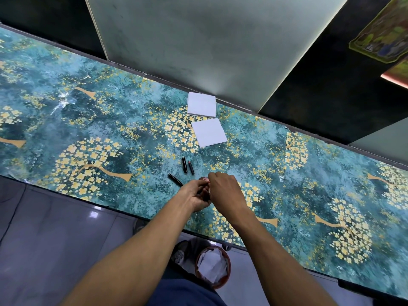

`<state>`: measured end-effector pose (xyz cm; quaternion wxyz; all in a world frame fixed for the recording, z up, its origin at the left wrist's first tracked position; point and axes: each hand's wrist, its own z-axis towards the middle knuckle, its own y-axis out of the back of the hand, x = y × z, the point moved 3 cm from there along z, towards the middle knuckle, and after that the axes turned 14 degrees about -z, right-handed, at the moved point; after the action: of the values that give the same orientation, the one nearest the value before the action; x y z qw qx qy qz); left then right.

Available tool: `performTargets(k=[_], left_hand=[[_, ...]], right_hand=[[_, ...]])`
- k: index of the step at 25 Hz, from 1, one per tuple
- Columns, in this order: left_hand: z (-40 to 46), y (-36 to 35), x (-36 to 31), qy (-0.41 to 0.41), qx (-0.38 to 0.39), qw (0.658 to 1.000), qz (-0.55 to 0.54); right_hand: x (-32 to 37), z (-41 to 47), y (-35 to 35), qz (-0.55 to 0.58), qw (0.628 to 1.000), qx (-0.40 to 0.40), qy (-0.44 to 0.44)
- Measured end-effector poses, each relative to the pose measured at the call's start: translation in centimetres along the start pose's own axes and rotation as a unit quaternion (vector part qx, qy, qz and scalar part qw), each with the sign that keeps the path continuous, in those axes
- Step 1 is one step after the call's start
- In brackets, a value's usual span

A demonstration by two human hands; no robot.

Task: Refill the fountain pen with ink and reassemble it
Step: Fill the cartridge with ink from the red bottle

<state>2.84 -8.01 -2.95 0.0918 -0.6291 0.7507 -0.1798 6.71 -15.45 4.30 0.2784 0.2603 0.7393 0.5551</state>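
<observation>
My left hand [196, 195] and my right hand [225, 191] meet over the table's near edge. Both are curled round a small dark bottle-like thing with a pale pink top [204, 179], which they mostly hide. Three pen parts lie on the table just beyond the hands. One is a short black piece [184, 164]. Beside it lies a black piece with a red tip [191, 167]. A longer slim black piece [175, 180] lies at an angle, its near end touching my left hand's fingers.
Two white folded tissues [201, 106] [209, 132] lie further back on the teal flower-patterned table [99, 120]. A frosted panel [209, 40] stands behind the table. Below the near edge, a bin [213, 267] with crumpled paper stands on the floor.
</observation>
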Motion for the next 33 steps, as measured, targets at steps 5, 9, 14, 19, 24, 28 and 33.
performTargets(k=[5,9,14,19,24,28,33], left_hand=[[0.04,-0.03,0.06,0.002,0.000,1.000,-0.019],[0.18,-0.33,0.04,0.006,0.011,0.999,-0.048],[0.10,-0.19,0.10,0.000,0.009,1.000,-0.015],[-0.17,-0.19,0.10,-0.001,0.007,1.000,-0.018],[-0.26,-0.22,0.07,-0.002,0.001,1.000,-0.021],[-0.05,-0.09,0.04,-0.002,-0.006,1.000,-0.020],[-0.23,-0.04,0.10,0.000,0.001,1.000,-0.019]], right_hand=[[0.10,0.28,-0.03,-0.021,1.000,0.008,-0.014],[0.08,-0.14,0.20,-0.037,0.999,0.013,-0.002],[0.01,-0.02,-0.03,-0.010,1.000,0.002,-0.006],[0.22,0.32,-0.17,-0.024,1.000,0.011,-0.013],[0.24,0.48,-0.29,-0.006,0.997,0.055,-0.059],[0.08,-0.07,-0.23,0.021,0.997,0.029,-0.065],[0.07,-0.14,-0.51,0.034,0.998,-0.006,-0.059]])
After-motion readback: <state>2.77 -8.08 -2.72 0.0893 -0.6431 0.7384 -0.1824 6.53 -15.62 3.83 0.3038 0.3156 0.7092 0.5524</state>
